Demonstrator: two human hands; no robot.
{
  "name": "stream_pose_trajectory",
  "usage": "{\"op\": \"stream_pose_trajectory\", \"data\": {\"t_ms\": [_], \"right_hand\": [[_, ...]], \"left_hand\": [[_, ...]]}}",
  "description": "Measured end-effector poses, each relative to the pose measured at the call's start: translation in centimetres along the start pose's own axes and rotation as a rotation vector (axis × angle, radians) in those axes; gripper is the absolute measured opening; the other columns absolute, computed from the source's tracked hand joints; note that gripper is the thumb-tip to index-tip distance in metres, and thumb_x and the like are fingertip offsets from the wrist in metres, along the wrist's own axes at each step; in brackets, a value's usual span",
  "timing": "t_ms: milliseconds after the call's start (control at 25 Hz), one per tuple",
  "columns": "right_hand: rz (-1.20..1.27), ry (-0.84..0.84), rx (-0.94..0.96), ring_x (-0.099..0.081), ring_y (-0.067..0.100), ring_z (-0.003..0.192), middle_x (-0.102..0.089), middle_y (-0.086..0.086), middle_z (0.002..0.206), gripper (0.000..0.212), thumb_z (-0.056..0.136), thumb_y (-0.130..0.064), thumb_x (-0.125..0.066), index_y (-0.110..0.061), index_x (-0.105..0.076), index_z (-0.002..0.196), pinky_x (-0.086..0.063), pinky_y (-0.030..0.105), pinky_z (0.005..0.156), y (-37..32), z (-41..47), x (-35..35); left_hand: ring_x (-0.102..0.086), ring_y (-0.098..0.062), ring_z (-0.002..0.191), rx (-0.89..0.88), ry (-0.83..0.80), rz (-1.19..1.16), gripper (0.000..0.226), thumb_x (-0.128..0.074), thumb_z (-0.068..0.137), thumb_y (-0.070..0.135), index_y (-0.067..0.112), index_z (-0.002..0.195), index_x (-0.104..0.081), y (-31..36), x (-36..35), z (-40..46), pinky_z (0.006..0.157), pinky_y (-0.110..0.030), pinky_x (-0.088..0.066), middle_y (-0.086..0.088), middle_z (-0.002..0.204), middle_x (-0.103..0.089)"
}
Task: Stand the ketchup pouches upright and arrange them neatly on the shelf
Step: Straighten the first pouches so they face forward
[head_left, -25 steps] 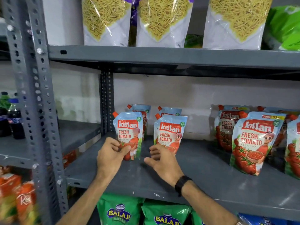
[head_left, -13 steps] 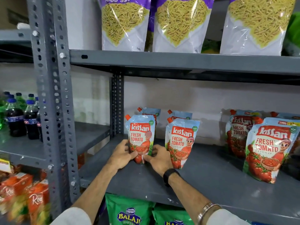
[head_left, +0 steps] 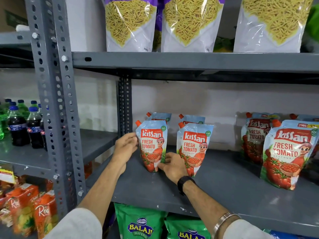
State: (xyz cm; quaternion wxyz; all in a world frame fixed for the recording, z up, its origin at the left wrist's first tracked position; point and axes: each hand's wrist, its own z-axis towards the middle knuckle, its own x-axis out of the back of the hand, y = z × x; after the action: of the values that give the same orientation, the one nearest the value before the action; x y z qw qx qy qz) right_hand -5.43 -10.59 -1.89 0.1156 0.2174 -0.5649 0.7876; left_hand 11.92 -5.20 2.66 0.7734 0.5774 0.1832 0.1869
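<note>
Several Kissan ketchup pouches stand upright on the grey middle shelf [head_left: 224, 192]. The front left pouch [head_left: 152, 144] sits between my hands. My left hand [head_left: 125, 149] touches its left edge, fingers curled. My right hand [head_left: 172, 167] pinches its lower right corner. Beside it stands a second front pouch [head_left: 194, 147], leaning slightly left. Two more pouches [head_left: 161, 116] [head_left: 193, 119] stand behind these, mostly hidden. At the right stand larger pouches, one in front [head_left: 286, 152] and another behind [head_left: 255, 135].
A perforated grey upright [head_left: 55, 107] stands left of my arms, a second post [head_left: 125, 104] at the shelf's back. Noodle-snack bags [head_left: 191, 23] fill the shelf above. Green wafer bags [head_left: 139, 223] lie below. Soda bottles [head_left: 19, 125] and juice cartons [head_left: 25, 209] occupy the left rack.
My left hand has slid up from the front left pouch's base to its left edge. My right hand stays at its lower right corner. The camera has moved closer.
</note>
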Motion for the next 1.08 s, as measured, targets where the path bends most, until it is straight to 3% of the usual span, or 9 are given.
{"op": "stream_pose_trajectory", "data": {"t_ms": [200,320,400,480,600,720,880,1080], "right_hand": [[-0.1,0.132,0.014,-0.07,0.02,0.088,-0.076,0.004,0.092,0.01,0.089,-0.003,-0.067,-0.009,-0.073,0.095,-0.06,0.038,0.086,0.0,0.1,-0.5],[-0.124,0.218,0.017,-0.07,0.02,0.082,-0.076,0.002,0.086,0.01,0.089,-0.005,-0.067,-0.012,-0.073,0.085,-0.061,0.039,0.08,-0.2,0.0,-1.0],[-0.141,0.244,0.007,-0.07,0.02,0.079,-0.076,0.002,0.083,0.013,0.088,-0.004,-0.066,-0.014,-0.072,0.081,-0.061,0.039,0.078,-0.3,-0.1,-1.2],[-0.141,0.243,0.001,-0.07,0.02,0.08,-0.076,0.002,0.083,0.014,0.088,-0.004,-0.066,-0.014,-0.072,0.08,-0.061,0.038,0.078,-0.3,0.0,-1.1],[-0.126,0.218,-0.006,-0.071,0.02,0.083,-0.077,0.004,0.087,0.011,0.089,-0.005,-0.066,-0.012,-0.073,0.085,-0.061,0.037,0.08,-0.3,0.1,-0.9],[-0.121,0.21,-0.013,-0.071,0.021,0.085,-0.077,0.004,0.089,0.011,0.089,-0.006,-0.066,-0.013,-0.074,0.087,-0.061,0.039,0.081,-0.3,-0.1,-1.0],[-0.118,0.236,-0.011,-0.071,0.02,0.081,-0.077,0.004,0.085,0.012,0.089,-0.006,-0.065,-0.013,-0.073,0.084,-0.061,0.038,0.078,-0.3,-0.1,-1.1],[-0.13,0.251,-0.006,-0.072,0.02,0.082,-0.078,0.003,0.088,0.01,0.089,-0.007,-0.066,-0.013,-0.074,0.089,-0.062,0.036,0.078,-0.1,-0.3,-1.3]], "left_hand": [[-0.072,-0.02,0.096,0.046,0.105,0.035,0.01,-0.066,0.095,0.012,0.007,0.103,-0.071,0.4,-0.6,1.7,0.084,-0.037,-0.059,-0.005,0.096,-0.076],[-0.074,-0.023,0.085,-0.077,0.23,0.241,0.006,-0.073,0.089,0.014,0.011,0.085,-0.069,0.3,-0.8,2.3,0.08,-0.045,-0.063,-0.003,0.083,-0.077],[-0.073,-0.02,0.079,-0.159,0.294,0.379,0.01,-0.075,0.088,0.018,0.014,0.082,-0.069,0.5,-0.9,2.1,0.078,-0.043,-0.062,0.001,0.078,-0.075],[-0.073,-0.02,0.083,-0.162,0.245,0.348,0.006,-0.073,0.09,0.018,0.014,0.087,-0.07,0.4,-0.6,2.0,0.078,-0.041,-0.061,0.0,0.083,-0.076],[-0.068,-0.018,0.093,0.05,-0.043,0.299,0.012,-0.062,0.095,0.003,0.01,0.102,-0.07,-0.3,0.9,1.5,0.082,-0.037,-0.059,-0.005,0.098,-0.073],[-0.064,-0.022,0.088,0.138,-0.274,0.487,0.029,-0.058,0.085,-0.015,0.011,0.092,-0.067,-2.6,1.4,0.9,0.075,-0.031,-0.052,-0.009,0.088,-0.073],[-0.068,-0.021,0.085,0.062,-0.244,0.69,0.028,-0.068,0.078,-0.003,0.021,0.091,-0.06,-3.6,0.1,1.0,0.085,-0.038,-0.055,0.002,0.078,-0.071],[-0.061,-0.019,0.088,-0.186,-0.073,1.076,0.019,-0.053,0.084,0.014,0.028,0.076,-0.044,-4.1,0.1,-0.2,0.093,-0.046,-0.04,0.007,0.079,-0.067]]}}
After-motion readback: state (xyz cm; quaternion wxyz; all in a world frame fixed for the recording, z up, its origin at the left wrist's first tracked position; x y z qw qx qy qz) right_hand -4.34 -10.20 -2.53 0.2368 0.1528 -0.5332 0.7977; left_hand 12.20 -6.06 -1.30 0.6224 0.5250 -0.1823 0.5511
